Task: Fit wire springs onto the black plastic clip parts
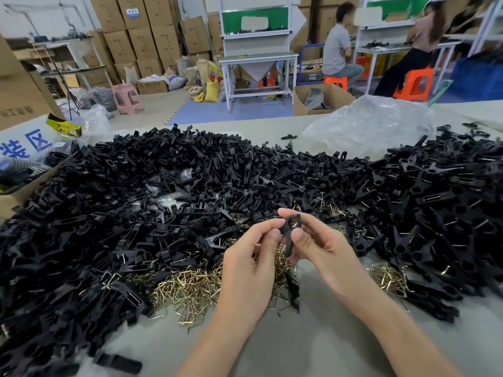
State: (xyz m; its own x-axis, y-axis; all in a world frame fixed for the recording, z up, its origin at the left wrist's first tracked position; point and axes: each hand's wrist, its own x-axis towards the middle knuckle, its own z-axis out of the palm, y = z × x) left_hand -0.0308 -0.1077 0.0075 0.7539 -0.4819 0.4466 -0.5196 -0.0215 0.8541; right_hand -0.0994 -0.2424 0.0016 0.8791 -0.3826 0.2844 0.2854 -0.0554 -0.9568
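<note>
Head view. Your left hand and right hand meet above the middle of the table, somewhat closer to its near edge than to its far edge. Both hands pinch one black clip part, held upright between them. The left thumb and forefinger close on its left side. The right forefinger curls over its top, and the right thumb presses against its right face. The round hole at the upper end of the part faces you. You cannot tell from this view whether a spring already sits on the part.

The wire springs, brass-coloured, lie in a loose pile on the table just below and to the left of your left hand, toward the near edge. A smaller spring pile lies just right of your right wrist.

A large heap of black parts covers the table from its left edge to the middle and touches the wire springs. A second heap runs along the right edge, and bright wire shows on many of its pieces. A clear plastic bag lies crumpled at the far edge, toward the right corner. A cardboard box stands at the left edge, against the large heap. One flat black piece lies alone near the near-left corner.
</note>
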